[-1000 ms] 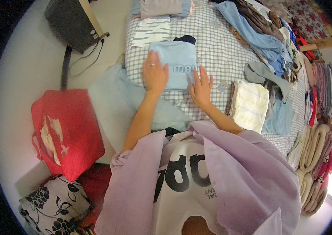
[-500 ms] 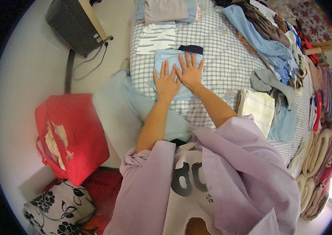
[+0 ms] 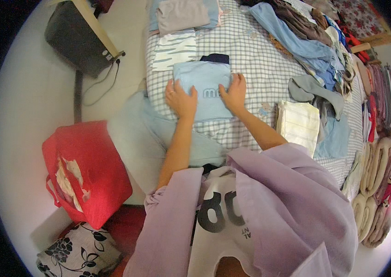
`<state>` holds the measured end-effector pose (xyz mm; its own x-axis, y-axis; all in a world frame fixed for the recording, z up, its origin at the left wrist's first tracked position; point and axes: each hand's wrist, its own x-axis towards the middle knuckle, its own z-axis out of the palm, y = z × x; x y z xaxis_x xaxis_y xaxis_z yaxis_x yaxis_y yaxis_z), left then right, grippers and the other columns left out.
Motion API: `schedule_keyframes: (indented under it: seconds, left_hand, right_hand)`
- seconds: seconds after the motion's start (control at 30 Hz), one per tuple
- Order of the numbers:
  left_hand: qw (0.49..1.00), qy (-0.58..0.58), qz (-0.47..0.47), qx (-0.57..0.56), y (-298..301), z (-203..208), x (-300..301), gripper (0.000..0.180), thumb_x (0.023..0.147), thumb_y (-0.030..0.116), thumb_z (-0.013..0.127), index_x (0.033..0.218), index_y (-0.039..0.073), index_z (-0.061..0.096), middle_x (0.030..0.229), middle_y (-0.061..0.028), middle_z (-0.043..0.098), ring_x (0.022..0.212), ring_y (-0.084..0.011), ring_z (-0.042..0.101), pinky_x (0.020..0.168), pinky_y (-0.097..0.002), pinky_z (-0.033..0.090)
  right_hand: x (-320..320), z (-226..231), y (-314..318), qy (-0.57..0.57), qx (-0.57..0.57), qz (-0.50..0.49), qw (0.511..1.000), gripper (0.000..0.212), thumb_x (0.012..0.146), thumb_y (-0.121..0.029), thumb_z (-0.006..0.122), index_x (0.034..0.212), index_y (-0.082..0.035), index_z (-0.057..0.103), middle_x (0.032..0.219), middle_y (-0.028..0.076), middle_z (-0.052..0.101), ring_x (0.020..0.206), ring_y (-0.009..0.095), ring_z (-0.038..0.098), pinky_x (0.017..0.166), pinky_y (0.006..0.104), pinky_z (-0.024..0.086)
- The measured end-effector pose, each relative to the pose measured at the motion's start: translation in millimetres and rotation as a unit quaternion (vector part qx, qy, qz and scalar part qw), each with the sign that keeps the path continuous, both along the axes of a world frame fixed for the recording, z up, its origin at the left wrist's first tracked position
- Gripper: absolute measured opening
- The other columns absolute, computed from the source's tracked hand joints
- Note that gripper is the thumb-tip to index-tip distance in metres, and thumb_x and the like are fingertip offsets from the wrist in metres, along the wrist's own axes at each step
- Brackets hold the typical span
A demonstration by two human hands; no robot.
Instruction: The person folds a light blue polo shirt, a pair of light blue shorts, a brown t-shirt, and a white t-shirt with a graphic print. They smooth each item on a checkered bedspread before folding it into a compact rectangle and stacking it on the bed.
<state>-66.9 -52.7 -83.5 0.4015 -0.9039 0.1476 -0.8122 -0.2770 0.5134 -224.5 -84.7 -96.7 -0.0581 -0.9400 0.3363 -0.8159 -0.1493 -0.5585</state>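
We see a light-blue garment (image 3: 204, 76) folded squarish; left hand (image 3: 182, 99) and right hand (image 3: 234, 94) spread wide at its sides. Lettering (image 3: 210, 93) looks partly hidden by the right thumb (image 3: 223, 91).

Left hand (image 3: 182, 102) and right hand (image 3: 235, 96) apart (thumbs (image 3: 193, 91) inward), fingers (image 3: 170, 87) forward.

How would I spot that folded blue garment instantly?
Find the checked bedsheet. Near its left edge, the left hand and right hand frame the folded light-blue garment. Blocky lettering sets it apart from the striped white cloth beyond.
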Motion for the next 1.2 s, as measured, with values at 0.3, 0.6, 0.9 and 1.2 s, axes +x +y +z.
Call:
schedule_keyframes:
  seconds: [0.3, 0.6, 0.9, 1.2]
  left_hand:
    - [0.957, 0.252, 0.055, 0.135, -2, -12, 13, 0.067, 0.070, 0.041, 0.051, 0.110, -0.009, 0.033, 0.110, -0.0246, 0.040, 0.101, -0.0347, 0.041, 0.084, -0.0369, 0.033]
    - [0.870, 0.480, -0.032, 0.109, 12, 26, -51, 0.059, 0.074, 0.027, 0.050, 0.115, -0.009, 0.027, 0.117, -0.0218, 0.033, 0.106, -0.0283, 0.036, 0.087, -0.0321, 0.029]
    - [0.783, 0.550, -0.259, 0.131, 50, 80, -218, 0.047, 0.076, 0.022, 0.048, 0.109, -0.006, 0.029, 0.108, -0.0206, 0.039, 0.099, -0.0278, 0.040, 0.083, -0.0329, 0.032]
    - [0.736, 0.558, -0.305, 0.229, 84, 24, -248, 0.048, 0.076, 0.011, 0.049, 0.113, -0.004, 0.023, 0.113, -0.0163, 0.037, 0.102, -0.0221, 0.039, 0.086, -0.0303, 0.030]
  right_hand:
    - [-10, -9, -15, -0.272, 0.345, -0.036, 0.897, 0.055, 0.064, -0.029, 0.057, 0.104, 0.004, 0.040, 0.096, 0.020, 0.050, 0.084, 0.030, 0.051, 0.073, 0.0352, 0.041]
    - [-100, 49, 14, -0.235, 0.295, 0.018, 0.926, 0.051, 0.073, -0.025, 0.051, 0.112, 0.004, 0.035, 0.105, 0.020, 0.046, 0.095, 0.028, 0.047, 0.079, 0.0347, 0.038]
    - [-255, 161, 104, -0.286, 0.200, -0.128, 0.928, 0.040, 0.074, -0.022, 0.053, 0.106, -0.001, 0.043, 0.087, 0.009, 0.053, 0.077, 0.018, 0.049, 0.073, 0.0287, 0.038]
    - [-318, 61, 147, -0.222, 0.237, -0.170, 0.930, 0.047, 0.072, -0.028, 0.054, 0.103, 0.006, 0.043, 0.093, 0.015, 0.052, 0.084, 0.022, 0.050, 0.074, 0.0305, 0.038]
